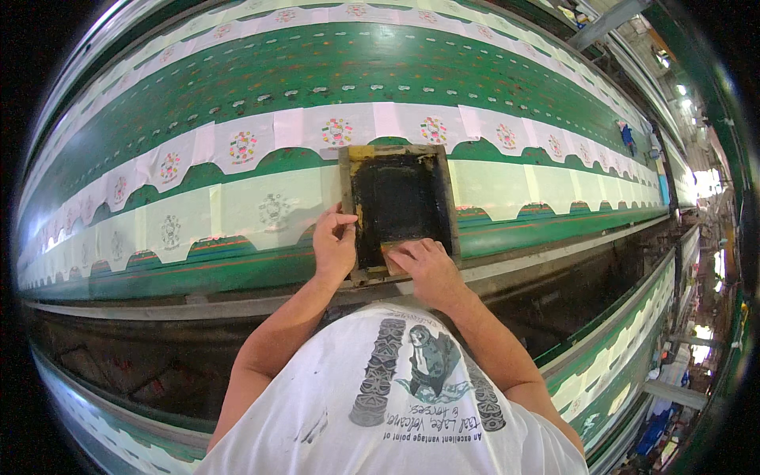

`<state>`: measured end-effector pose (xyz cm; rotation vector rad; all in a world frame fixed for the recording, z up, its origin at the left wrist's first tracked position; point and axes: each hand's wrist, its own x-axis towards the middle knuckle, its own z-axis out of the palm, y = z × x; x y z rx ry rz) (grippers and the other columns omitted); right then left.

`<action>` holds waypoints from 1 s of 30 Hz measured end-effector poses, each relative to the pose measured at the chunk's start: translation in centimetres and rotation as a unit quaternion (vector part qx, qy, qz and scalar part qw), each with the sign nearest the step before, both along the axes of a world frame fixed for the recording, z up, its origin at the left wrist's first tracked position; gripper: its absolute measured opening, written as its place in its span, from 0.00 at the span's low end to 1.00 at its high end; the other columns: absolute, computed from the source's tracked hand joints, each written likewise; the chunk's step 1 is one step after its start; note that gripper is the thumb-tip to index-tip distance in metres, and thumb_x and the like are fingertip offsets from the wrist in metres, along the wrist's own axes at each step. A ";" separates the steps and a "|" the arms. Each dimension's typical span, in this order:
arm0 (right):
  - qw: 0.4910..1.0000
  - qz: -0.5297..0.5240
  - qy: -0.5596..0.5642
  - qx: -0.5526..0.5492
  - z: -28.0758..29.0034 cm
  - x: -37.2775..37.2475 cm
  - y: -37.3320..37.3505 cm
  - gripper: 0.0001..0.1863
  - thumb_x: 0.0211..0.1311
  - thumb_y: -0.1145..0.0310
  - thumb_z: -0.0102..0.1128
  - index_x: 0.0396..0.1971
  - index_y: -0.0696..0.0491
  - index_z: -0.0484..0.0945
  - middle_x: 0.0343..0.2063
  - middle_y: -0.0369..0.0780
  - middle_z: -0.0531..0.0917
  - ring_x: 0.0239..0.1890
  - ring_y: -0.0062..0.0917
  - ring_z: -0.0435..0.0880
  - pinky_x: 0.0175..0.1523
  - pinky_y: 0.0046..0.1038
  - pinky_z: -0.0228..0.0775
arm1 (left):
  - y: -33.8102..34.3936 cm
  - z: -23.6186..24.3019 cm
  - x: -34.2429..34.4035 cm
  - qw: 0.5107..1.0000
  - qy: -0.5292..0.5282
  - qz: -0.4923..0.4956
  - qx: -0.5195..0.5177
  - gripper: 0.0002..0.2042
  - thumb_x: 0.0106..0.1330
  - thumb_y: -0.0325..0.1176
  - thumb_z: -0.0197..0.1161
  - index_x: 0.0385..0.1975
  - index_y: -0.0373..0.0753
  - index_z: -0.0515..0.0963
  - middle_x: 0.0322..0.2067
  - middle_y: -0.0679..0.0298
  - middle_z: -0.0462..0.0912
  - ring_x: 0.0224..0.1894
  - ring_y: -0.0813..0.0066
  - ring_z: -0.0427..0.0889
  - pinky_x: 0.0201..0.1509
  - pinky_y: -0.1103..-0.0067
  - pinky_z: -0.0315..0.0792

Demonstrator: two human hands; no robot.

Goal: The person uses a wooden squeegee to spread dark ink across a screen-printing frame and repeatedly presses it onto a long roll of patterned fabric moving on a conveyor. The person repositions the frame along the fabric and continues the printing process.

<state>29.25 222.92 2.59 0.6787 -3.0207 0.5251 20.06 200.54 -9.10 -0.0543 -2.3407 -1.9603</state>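
A wooden screen frame (pixel 445 190) with black ink inside lies on the row of pale cut pieces (pixel 514 186) along the green printing table (pixel 158 103). My left hand (pixel 336 241) grips the frame's left side with curled fingers. My right hand (pixel 423 261) holds a small wooden squeegee (pixel 393 261) inside the frame, at its near right part. Left of the frame, pieces carry grey line prints (pixel 274 210); the row beyond has colourful round prints (pixel 337 131).
A metal rail (pixel 158 311) runs along the table's near edge, above a dark gap. Another table with cut pieces (pixel 586 380) lies at the lower right. A small blue shape (pixel 626 136), too small to make out, is on the far right of the table.
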 end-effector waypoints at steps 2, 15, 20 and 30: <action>1.000 -0.004 -0.020 -0.010 0.0 0.4 -0.1 0.28 0.57 0.72 0.74 0.61 0.49 0.87 0.57 0.42 0.83 0.61 0.43 0.81 0.66 0.46 0.75 | 0.1 -0.1 0.2 1.000 0.000 -0.001 0.011 0.12 0.70 0.13 0.69 0.46 0.37 0.87 0.69 0.47 0.81 0.68 0.55 0.84 0.72 0.69 0.75; 0.939 -0.267 0.047 -0.210 -2.6 4.2 6.7 0.21 0.69 0.69 0.76 0.60 0.52 0.88 0.63 0.47 0.85 0.69 0.48 0.81 0.74 0.47 0.73 | 1.3 2.9 1.2 0.991 -0.009 0.000 -0.130 0.16 0.55 0.15 0.73 0.42 0.42 0.88 0.73 0.44 0.78 0.75 0.43 0.74 0.80 0.58 0.69; 0.916 -0.252 -0.001 -0.312 -3.2 5.4 10.5 0.20 0.71 0.70 0.74 0.61 0.53 0.88 0.63 0.48 0.86 0.67 0.44 0.84 0.74 0.41 0.74 | 4.2 3.8 1.7 0.996 0.053 0.005 -0.072 0.15 0.52 0.11 0.68 0.36 0.39 0.86 0.73 0.45 0.79 0.75 0.46 0.76 0.80 0.62 0.67; 0.929 -0.240 0.054 -0.275 -5.3 7.7 26.6 0.20 0.67 0.69 0.76 0.58 0.53 0.89 0.62 0.46 0.87 0.67 0.47 0.82 0.75 0.46 0.71 | 21.2 1.6 3.7 0.991 0.093 0.007 -0.097 0.16 0.52 0.14 0.68 0.37 0.42 0.89 0.73 0.40 0.78 0.75 0.42 0.74 0.80 0.59 0.66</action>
